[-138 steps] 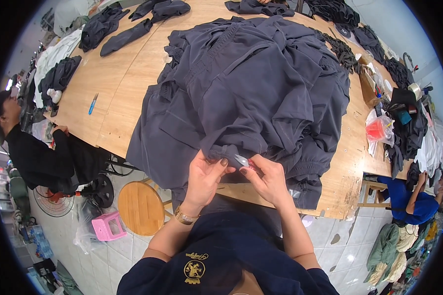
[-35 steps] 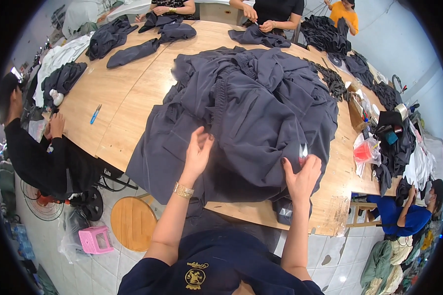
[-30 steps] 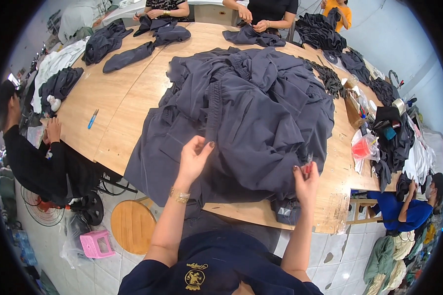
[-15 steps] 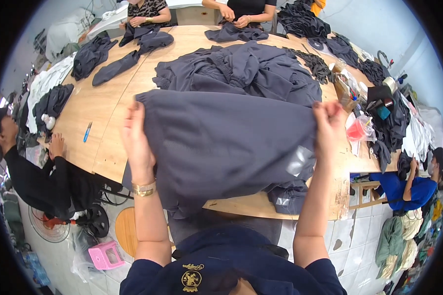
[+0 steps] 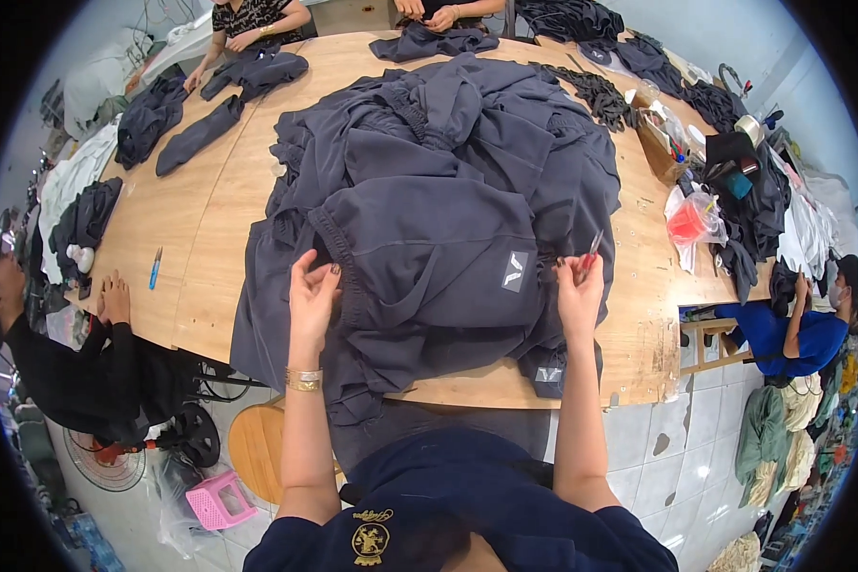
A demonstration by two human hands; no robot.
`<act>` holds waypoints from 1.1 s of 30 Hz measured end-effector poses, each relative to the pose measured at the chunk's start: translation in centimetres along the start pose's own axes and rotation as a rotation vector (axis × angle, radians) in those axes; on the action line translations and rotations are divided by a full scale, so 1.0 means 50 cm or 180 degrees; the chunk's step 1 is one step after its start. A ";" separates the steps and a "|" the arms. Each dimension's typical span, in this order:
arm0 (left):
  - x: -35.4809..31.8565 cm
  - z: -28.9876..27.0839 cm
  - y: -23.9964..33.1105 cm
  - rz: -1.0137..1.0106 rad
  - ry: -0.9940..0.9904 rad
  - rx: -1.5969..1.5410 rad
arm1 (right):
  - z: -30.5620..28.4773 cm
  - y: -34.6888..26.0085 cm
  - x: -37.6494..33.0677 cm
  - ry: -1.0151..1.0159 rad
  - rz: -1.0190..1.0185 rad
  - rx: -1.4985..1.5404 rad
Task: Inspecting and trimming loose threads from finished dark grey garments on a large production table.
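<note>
A dark grey garment with a gathered elastic edge and a pale square logo patch lies on top of a large heap of similar dark garments. My left hand is beside the elastic edge, with its fingers apart and curled; no cloth shows gripped in it. On the garment's other side, past the patch, my right hand is closed around small red-handled thread snips, their points directed away from me. Below that hand, a second patched piece hangs near the table's front edge.
Co-workers sit around the wooden table; one person's hands rest at the left edge. A blue pen-like tool lies nearby. At right are a red drink cup and a cardboard box. A pink stool stands on the floor.
The garment I held stretched up between both hands now lies flat on the heap. Both hands have let go of its edges and come closer together; the snips now show in the right.
</note>
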State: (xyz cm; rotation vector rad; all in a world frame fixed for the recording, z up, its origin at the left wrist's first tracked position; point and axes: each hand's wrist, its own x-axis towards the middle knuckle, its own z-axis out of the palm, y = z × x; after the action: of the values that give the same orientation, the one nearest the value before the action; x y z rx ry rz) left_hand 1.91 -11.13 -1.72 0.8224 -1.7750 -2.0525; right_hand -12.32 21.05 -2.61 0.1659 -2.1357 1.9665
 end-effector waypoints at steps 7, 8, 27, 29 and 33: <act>-0.044 0.096 0.048 0.1741 0.0818 0.1697 | 0.007 0.026 -0.019 0.0245 0.0401 -0.0165; -0.050 0.101 0.048 0.1717 0.0943 0.1901 | 0.015 0.018 -0.023 0.0176 0.0271 -0.0439; -0.054 0.080 0.058 0.0425 -0.0274 -0.0470 | 0.111 -0.095 -0.170 -0.0692 -0.1660 -0.0982; -0.043 0.061 0.045 0.0768 -0.0328 -0.0215 | 0.112 -0.089 -0.166 -0.0683 -0.1553 -0.0944; -0.052 0.039 0.047 0.0873 0.0158 -0.0218 | 0.106 -0.067 -0.146 -0.0212 -0.0971 -0.0731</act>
State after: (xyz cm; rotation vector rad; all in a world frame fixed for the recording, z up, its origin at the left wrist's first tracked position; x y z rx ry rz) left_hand 2.47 -8.52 1.27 0.5691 -1.6764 -1.8861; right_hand -4.98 14.94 -1.55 0.4898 -2.2036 1.5561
